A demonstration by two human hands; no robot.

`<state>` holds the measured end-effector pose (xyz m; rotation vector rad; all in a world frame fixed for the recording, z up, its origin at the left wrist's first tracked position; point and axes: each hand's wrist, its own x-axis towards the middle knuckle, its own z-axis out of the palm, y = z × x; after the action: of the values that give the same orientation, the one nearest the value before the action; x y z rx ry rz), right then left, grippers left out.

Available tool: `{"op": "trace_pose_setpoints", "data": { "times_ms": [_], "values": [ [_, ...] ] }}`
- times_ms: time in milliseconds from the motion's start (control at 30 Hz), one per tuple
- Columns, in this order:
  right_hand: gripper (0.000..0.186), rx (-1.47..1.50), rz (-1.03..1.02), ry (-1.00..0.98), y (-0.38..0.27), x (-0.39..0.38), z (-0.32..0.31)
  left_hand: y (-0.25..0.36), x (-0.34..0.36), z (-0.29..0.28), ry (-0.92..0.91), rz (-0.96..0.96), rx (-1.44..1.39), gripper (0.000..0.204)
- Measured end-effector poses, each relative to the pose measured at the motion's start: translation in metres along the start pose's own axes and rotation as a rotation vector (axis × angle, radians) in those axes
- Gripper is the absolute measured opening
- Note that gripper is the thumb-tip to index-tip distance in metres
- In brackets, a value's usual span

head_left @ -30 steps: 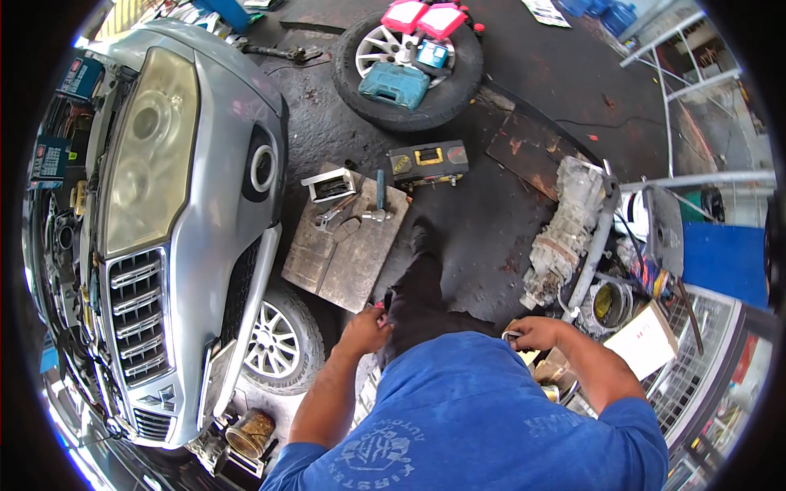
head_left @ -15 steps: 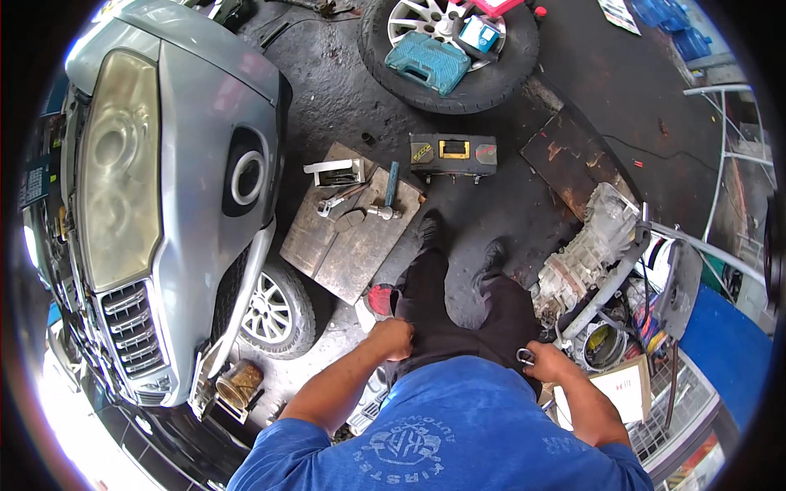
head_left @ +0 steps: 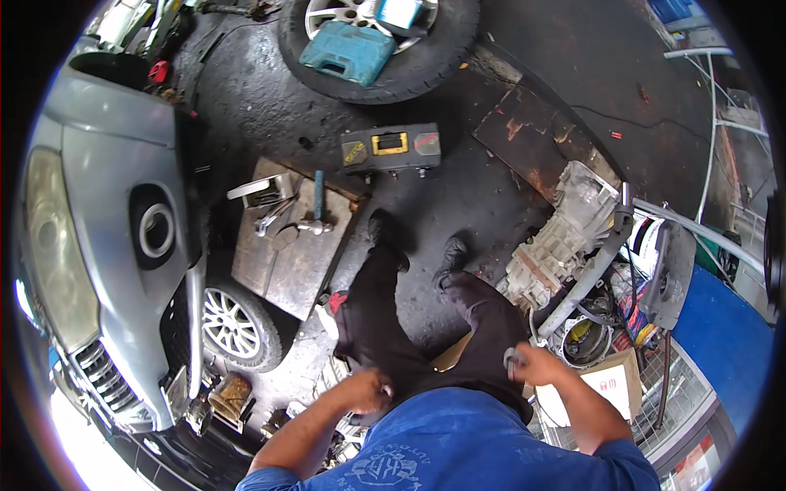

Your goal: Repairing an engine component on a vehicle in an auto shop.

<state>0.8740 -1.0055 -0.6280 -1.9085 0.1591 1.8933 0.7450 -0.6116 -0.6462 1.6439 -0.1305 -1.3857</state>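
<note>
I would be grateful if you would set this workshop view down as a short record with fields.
Left hand: left hand with curled fingers, near the dark trousers; whether it holds anything is unclear
Right hand: right hand holding a grey ring-shaped piece
Board: wooden board bearing a blue-handled hammer and an open white box
Beyond board: black toolbox; teal case on a wheel lying flat
Left side: silver vehicle
Right side: large metal casting
</note>
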Motion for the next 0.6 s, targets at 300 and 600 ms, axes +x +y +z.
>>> {"op": "trace_pose_setpoints", "data": {
  "times_ms": [300,600],
  "values": [
    [0.049,1.197,-0.67,0.219,-0.084,0.186,-0.118,0.052,0.186,-0.172,0.661,0.197,0.202,0.018],
    [0.046,1.456,-0.926,0.04,-0.135,0.3,-0.122,0.007,0.284,-0.239,0.759,0.378,0.225,0.025]
  ]
}}
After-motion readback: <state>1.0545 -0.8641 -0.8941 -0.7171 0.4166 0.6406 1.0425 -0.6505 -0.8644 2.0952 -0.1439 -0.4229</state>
